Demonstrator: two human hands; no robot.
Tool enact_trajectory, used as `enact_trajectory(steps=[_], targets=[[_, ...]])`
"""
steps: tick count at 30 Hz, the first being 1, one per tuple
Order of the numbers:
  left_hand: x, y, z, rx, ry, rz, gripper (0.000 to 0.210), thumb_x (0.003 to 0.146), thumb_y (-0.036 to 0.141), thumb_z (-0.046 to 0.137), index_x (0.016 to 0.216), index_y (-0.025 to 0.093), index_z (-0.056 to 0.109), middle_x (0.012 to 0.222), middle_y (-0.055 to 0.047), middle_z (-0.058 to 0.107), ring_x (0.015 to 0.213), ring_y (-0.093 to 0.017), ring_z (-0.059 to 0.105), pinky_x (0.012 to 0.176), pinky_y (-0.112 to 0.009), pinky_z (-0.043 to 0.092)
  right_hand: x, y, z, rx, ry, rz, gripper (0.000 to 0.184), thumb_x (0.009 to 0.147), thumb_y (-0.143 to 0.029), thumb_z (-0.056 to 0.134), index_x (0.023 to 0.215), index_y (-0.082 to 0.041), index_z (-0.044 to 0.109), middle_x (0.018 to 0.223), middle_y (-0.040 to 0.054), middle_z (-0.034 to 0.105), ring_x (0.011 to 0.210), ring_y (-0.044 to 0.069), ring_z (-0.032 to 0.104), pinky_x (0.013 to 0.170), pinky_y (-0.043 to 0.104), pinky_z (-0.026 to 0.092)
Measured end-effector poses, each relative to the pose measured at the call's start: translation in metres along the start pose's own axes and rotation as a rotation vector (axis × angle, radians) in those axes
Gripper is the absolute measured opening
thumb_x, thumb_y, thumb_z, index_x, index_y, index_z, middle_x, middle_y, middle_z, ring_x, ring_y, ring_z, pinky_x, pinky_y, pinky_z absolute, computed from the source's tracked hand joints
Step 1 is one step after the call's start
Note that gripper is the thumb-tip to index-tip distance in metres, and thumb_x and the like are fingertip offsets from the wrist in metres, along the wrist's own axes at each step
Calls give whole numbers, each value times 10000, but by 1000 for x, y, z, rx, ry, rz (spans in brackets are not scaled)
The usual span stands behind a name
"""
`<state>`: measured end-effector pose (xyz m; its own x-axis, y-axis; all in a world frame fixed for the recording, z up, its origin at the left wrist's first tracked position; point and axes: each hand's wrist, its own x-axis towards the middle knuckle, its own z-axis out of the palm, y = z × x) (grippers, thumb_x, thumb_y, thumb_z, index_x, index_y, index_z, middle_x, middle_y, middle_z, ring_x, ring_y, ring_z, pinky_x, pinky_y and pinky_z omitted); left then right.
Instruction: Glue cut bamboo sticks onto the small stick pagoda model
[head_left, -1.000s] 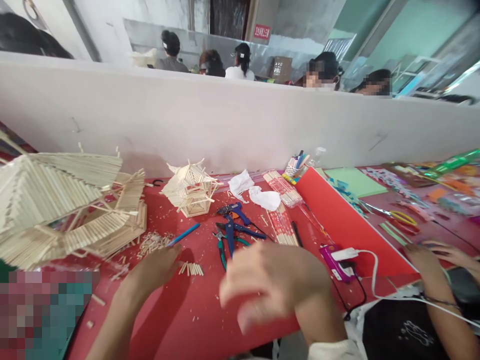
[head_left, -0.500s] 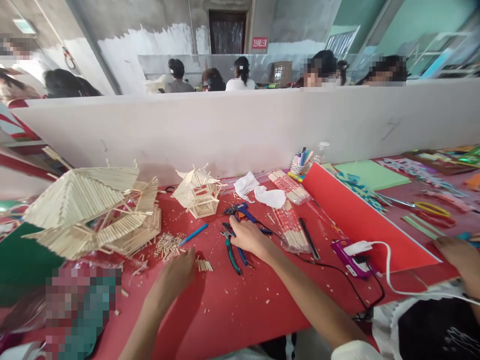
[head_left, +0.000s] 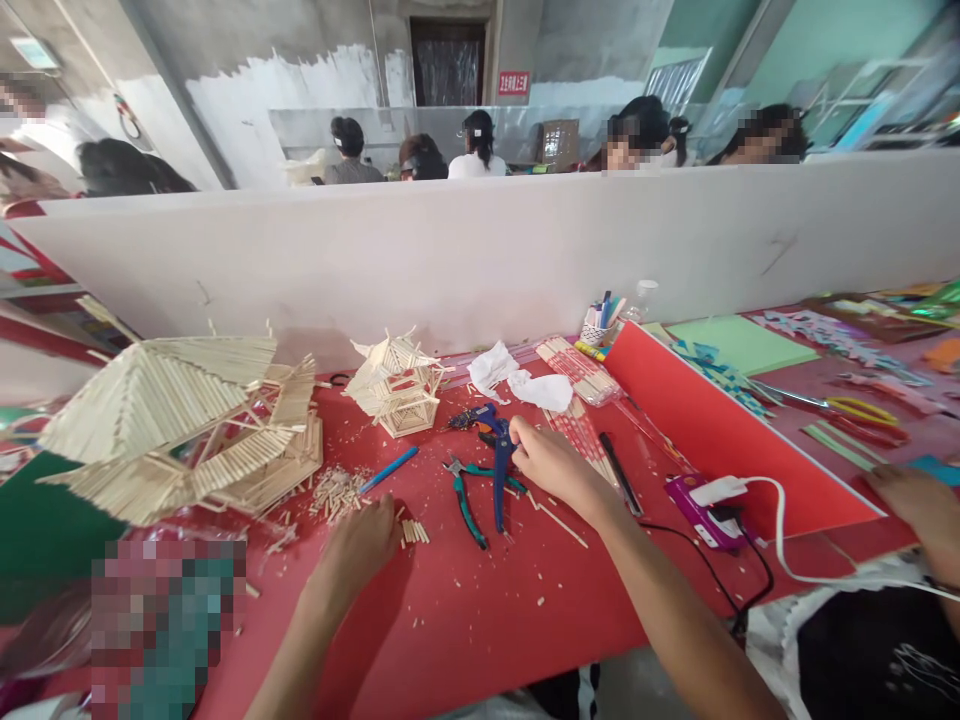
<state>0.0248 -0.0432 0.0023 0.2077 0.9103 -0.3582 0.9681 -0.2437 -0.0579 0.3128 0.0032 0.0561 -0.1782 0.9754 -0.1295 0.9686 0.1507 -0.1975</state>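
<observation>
My right hand [head_left: 551, 455] is closed at the upper end of a blue-handled hand tool [head_left: 500, 490]. Its jaws are hard to make out beside the blue glue gun [head_left: 480, 415]. Just left of that tool lie teal-handled cutting pliers [head_left: 466, 505], their handles spread apart. My left hand [head_left: 360, 550] rests on the red table with its fingers curled under. Whatever it may hold is hidden. Beside its fingertips is a small group of short cut sticks [head_left: 414, 532]. A heap of stick offcuts [head_left: 337, 492] and a blue pen [head_left: 390, 468] lie beyond it.
A large stick-built pavilion [head_left: 172, 400] stands at left, a smaller one [head_left: 397, 390] at centre back. Packs of sticks [head_left: 577, 370], crumpled tissue [head_left: 540, 388] and a purple power strip [head_left: 701, 512] lie to the right. A red board [head_left: 720, 450] borders a neighbour's place, where another person's hand [head_left: 907, 500] shows.
My right hand has moved right and slightly up, and the blue-handled tool has shifted with it. The teal pliers now show more fully. My left hand stays almost in place.
</observation>
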Motion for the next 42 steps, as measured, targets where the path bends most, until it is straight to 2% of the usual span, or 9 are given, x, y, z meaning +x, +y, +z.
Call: enact_trajectory(steps=[3,5,10,17,23,29,32,36,42], targets=[[0,-2,4,-14,12,13,338,1038,209,294,1147,119,601,1055,-165,727,956,-288,737,784,-362,509,-1,10,5,21,29,-10,188,978,-132,480,1142,-194,549,891,55,727,845,217,690,652,282,323],[0,-3,5,-16,11,15,342,1040,212,282,1146,129,596,1068,-160,721,955,-279,734,780,-358,501,3,11,11,2,52,-4,197,1020,-252,509,1203,-189,546,993,88,737,929,242,698,702,285,371],[3,-4,4,-41,5,1,304,1029,217,307,1119,139,587,1038,-143,735,946,-262,728,787,-352,478,27,-4,34,-136,73,80,724,988,-662,466,1457,-112,428,1190,244,696,1111,369,669,864,400,464],[4,-7,6,-106,16,5,288,1024,228,309,1095,144,575,984,-141,740,912,-272,736,725,-351,456,38,-17,40,-160,0,34,622,990,-378,559,1450,6,391,1140,292,715,1106,364,695,915,437,489],[6,-6,5,-111,-8,-3,275,1013,235,340,1107,150,584,1031,-151,737,961,-278,733,742,-347,460,32,-37,35,-140,-39,-109,520,982,-428,566,1342,-58,513,1150,246,722,1098,344,705,887,389,520],[5,-6,2,-113,-15,18,286,1017,221,331,1135,135,577,1036,-148,731,974,-299,729,768,-366,475,43,-64,38,-146,-55,-125,558,955,-469,618,1300,-33,567,1207,277,689,1113,349,690,887,406,531],[4,-7,1,-149,-12,27,310,1031,240,304,1126,141,583,1030,-142,729,941,-292,729,763,-371,482,53,-53,24,-152,-75,-100,530,990,-530,545,1248,-75,632,1145,241,731,1089,342,707,887,412,526],[3,-11,7,-148,13,23,329,1038,269,306,1143,156,596,1031,-138,721,906,-278,725,759,-365,501,77,-21,8,-189,-139,-9,375,987,-414,571,1144,-110,724,1150,231,744,1113,349,704,880,402,517],[1,-28,12,-142,222,168,313,971,144,344,1082,171,635,1191,-195,673,951,-271,676,789,-377,514,118,12,19,-150,-306,6,376,835,-441,752,1069,-147,767,1079,177,772,991,323,730,786,346,521]])
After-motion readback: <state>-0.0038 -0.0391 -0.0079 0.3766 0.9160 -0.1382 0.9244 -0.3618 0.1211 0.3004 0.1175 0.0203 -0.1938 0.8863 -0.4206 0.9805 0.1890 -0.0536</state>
